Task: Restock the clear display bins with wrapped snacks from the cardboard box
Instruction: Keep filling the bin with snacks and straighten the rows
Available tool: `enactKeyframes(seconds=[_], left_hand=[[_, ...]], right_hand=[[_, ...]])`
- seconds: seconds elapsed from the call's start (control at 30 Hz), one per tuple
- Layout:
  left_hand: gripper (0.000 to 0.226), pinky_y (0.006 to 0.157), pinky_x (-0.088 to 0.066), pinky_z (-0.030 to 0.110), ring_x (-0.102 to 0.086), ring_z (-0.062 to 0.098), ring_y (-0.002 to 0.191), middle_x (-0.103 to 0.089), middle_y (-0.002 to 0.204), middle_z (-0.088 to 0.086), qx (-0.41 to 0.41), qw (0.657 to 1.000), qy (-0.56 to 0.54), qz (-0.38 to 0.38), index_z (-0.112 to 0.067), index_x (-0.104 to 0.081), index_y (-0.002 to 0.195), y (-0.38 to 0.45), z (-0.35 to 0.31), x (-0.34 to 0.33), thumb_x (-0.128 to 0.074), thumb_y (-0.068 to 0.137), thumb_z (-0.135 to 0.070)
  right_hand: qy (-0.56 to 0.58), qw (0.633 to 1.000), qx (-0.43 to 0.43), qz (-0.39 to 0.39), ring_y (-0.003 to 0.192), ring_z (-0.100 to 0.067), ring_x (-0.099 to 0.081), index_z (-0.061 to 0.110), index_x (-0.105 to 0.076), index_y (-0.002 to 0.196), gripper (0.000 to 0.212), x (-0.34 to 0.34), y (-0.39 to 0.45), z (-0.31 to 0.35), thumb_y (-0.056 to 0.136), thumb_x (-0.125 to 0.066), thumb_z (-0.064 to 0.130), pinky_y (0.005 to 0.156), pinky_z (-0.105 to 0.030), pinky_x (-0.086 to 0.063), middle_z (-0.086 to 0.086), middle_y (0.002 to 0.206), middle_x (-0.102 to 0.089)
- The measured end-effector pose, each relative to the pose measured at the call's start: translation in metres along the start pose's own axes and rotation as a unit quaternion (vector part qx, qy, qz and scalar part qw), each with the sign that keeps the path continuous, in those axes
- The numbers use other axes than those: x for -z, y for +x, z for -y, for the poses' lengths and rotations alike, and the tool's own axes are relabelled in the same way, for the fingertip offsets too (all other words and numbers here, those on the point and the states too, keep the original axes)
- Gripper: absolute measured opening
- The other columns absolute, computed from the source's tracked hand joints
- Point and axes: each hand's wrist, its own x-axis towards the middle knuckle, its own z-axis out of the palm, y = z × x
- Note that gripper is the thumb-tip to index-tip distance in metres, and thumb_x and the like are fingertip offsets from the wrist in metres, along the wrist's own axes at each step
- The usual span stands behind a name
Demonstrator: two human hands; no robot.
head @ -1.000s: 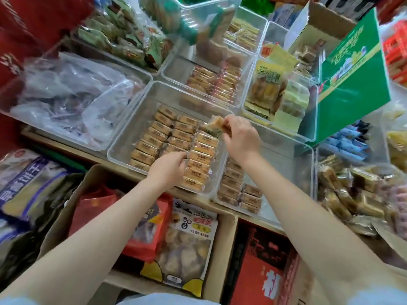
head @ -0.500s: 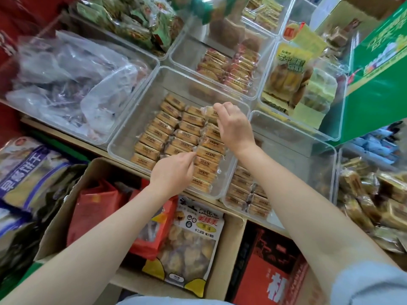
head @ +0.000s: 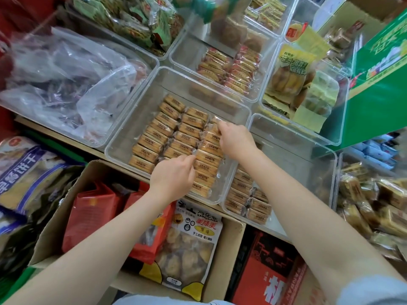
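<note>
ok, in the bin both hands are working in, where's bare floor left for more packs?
In the center bin, a bare strip runs between the far wall and the top of the snack rows, and another along the left wall. The right column is crowded: right hand and left hand are both on it. The neighbouring right bin is bare at its far half.
</note>
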Motion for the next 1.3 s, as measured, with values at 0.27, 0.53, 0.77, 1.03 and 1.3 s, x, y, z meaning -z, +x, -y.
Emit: enactKeyframes(seconds=[0.27,0.53,0.77,1.03,1.3], left_hand=[[0.046,0.068,-0.057,0.036,-0.069,0.021,0.102,-0.066,0.128,0.002,-0.009,1.000,0.014,-0.008,-0.019,-0.050,0.143,0.001,0.002,-0.002,-0.032,0.103,-0.032],[0.060,0.110,-0.037,0.047,-0.046,0.032,0.133,-0.050,0.144,0.016,-0.053,0.985,-0.109,-0.123,-0.005,-0.040,0.148,-0.026,-0.053,0.014,-0.059,0.092,-0.014],[0.044,0.107,-0.040,0.034,-0.047,0.018,0.128,-0.050,0.138,0.000,-0.254,0.924,-0.263,0.112,-0.017,-0.052,0.140,-0.136,-0.236,-0.024,-0.058,0.097,-0.024],[0.095,0.113,-0.042,0.048,-0.032,0.012,0.145,-0.020,0.161,-0.017,-0.176,0.858,-0.412,0.251,-0.045,-0.013,0.155,-0.205,-0.371,-0.051,-0.073,0.083,-0.058],[0.083,0.078,-0.049,0.007,-0.049,0.005,0.132,-0.041,0.150,-0.022,-0.138,0.869,-0.424,0.214,-0.050,-0.030,0.151,-0.207,-0.396,-0.078,-0.071,0.089,-0.014]], right_hand=[[-0.037,0.998,0.050,-0.020,0.118,-0.024,-0.054,0.016,-0.062,0.121,0.029,-0.004,-0.054,0.006,0.099,-0.044,0.025,0.113,-0.042,-0.033,-0.003,0.121,-0.063],[0.223,0.962,-0.002,-0.159,0.080,-0.008,-0.062,0.012,-0.073,0.104,0.024,0.046,-0.241,-0.035,0.095,-0.052,0.015,0.073,-0.032,-0.055,-0.001,0.096,-0.073],[0.237,0.898,-0.234,-0.286,0.058,-0.009,-0.053,0.010,-0.071,0.086,0.019,0.067,-0.440,-0.119,0.092,-0.053,0.007,0.052,-0.018,-0.038,0.007,0.063,-0.059],[0.239,0.882,-0.387,-0.119,0.081,-0.021,-0.062,0.017,-0.067,0.093,0.021,-0.017,-0.546,-0.198,0.097,-0.046,0.018,0.068,-0.037,-0.053,0.000,0.086,-0.067],[0.223,0.918,-0.321,0.068,0.112,-0.034,-0.061,0.014,-0.064,0.119,0.026,-0.133,-0.524,-0.253,0.099,-0.050,0.023,0.080,-0.037,-0.048,-0.013,0.123,-0.065]])
